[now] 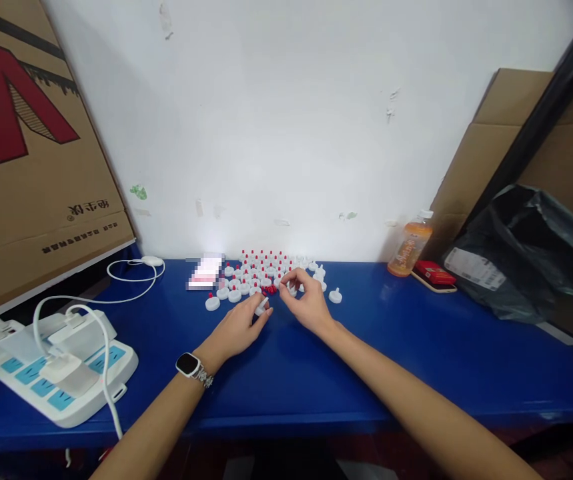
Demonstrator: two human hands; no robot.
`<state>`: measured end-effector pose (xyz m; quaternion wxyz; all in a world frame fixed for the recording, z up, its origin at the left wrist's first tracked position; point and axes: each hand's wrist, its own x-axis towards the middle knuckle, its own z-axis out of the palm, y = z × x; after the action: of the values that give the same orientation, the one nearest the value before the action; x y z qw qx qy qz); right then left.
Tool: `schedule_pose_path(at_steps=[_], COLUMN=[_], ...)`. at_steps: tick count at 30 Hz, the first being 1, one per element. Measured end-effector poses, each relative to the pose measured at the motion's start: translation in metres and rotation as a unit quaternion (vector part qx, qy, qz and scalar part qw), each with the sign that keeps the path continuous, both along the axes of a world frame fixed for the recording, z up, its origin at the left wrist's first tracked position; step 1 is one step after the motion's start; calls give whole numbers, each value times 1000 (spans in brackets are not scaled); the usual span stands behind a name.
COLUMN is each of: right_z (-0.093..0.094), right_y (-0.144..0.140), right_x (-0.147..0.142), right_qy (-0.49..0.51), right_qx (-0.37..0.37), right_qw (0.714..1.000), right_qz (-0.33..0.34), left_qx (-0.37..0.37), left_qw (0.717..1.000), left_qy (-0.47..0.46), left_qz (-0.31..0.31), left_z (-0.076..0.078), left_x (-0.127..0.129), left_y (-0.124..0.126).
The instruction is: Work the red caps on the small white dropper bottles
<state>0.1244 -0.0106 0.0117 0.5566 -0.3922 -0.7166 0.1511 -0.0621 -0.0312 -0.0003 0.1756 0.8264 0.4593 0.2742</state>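
My left hand (pixel 240 327) holds a white nozzle cap (pixel 261 308) between thumb and fingers, its narrow spout pointing up. To its right, my right hand (pixel 310 301) is closed in a pinch, the thumb and index fingertips close together. Whatever sits in that pinch is too small to make out. Just beyond both hands lies a small pile of loose red tips (pixel 270 290). Many white caps with red tips (pixel 235 293) stand upright on the blue table (pixel 286 387) behind them. Several white caps without red tips, one of them a stray cap (pixel 335 295), are at the right of the group.
A lit phone (pixel 206 272) lies left of the caps. At the left stands a white power strip (pixel 61 373) with plugs and cables. An orange drink bottle (pixel 410 245), a red box (pixel 434 273) and a dark plastic bag (pixel 521 253) are at the right. A white wall closes the back.
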Motion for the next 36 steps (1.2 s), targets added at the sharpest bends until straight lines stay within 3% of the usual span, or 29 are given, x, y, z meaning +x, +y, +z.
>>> schedule_pose_path(at_steps=[8, 20, 26, 30, 33, 36], right_z=[-8, -20, -16, -10, -9, -13], right_y=[-9, -15, -15, -5, 2, 6], right_x=[-24, -37, -36, -17, 1, 8], right_qy=[133, 170, 159, 144, 73, -26], right_qx=[-105, -105, -99, -92, -69, -87], right_qw=[983, 977, 979, 983, 995, 996], right_qz=[72, 74, 84, 73, 14, 25], left_qx=[2, 31, 42, 57, 70, 109], left_qw=[1000, 996, 996, 997, 994, 986], left_qy=[-19, -82, -76, -32, 39, 93], left_qz=[0, 2, 1, 38, 69, 86], left_z=[0, -4, -4, -3, -3, -3], left_x=[3, 7, 9, 3, -3, -7], left_y=[-4, -11, -9, -4, 0, 2])
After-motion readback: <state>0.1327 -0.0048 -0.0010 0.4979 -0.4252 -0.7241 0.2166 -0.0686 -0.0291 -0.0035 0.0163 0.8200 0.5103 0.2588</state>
